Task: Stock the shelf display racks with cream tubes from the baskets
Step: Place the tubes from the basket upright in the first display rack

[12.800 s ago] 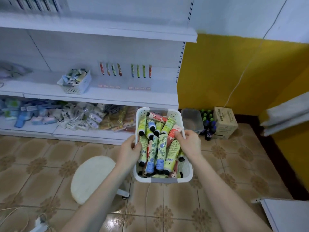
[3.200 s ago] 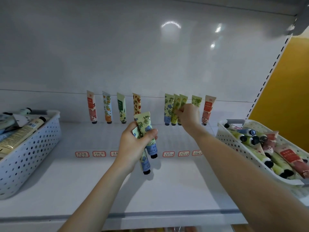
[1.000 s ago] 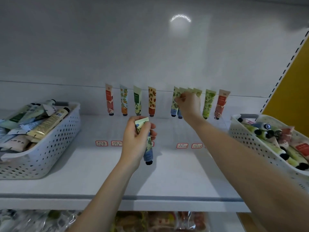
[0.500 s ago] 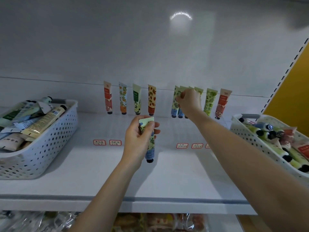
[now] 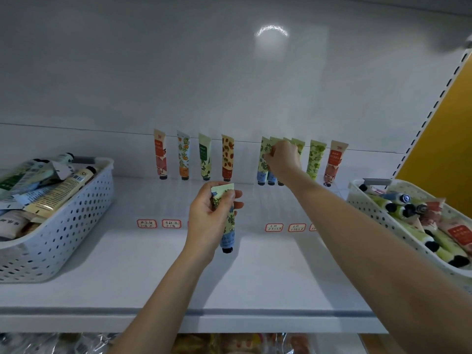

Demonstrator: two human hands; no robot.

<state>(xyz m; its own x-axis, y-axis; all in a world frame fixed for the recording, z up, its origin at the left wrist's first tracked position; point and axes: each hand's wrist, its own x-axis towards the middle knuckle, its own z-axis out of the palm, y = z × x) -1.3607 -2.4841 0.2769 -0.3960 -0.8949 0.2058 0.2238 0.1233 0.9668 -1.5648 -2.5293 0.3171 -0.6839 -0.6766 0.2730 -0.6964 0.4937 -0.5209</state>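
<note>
Fingers (image 5: 271,154) of right hand (image 5: 282,160) pinch a hanging tube (image 5: 274,142) to seat it; left hand (image 5: 208,218) grips spare tube (image 5: 229,232), cap below fingers, ready.

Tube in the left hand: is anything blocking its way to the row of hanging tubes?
Only the right hand, which pinches one of the matching blue-bottomed tubes at the back. Otherwise nothing visible lies between the tube in the left hand and them.

White shelf (image 5: 153,272), two baskets (image 5: 63,226).
</note>
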